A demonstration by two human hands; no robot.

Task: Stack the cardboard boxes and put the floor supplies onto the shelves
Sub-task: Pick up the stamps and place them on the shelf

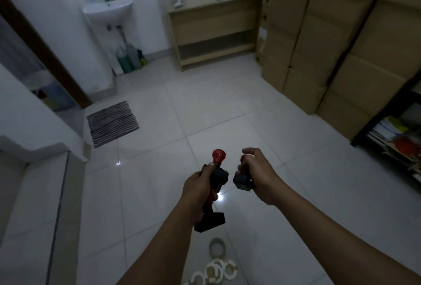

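My left hand (200, 184) grips two stamps at once: one with its red knob (218, 156) pointing away from me, the other with its black base (210, 222) hanging toward me. My right hand (257, 171) holds a third stamp (242, 180), its red handle wrapped in my fingers and its black base facing left. Both hands hover above the tiled floor. Several tape rolls (216, 262) lie on the floor below my arms. Stacked cardboard boxes (319, 45) line the right wall. A black shelf unit (396, 134) stands at the far right.
A wooden desk (214, 29) stands at the back beside the boxes. A white sink (109, 8) with bottles (127, 59) under it is at the back left. A striped mat (111, 123) lies by a doorway on the left.
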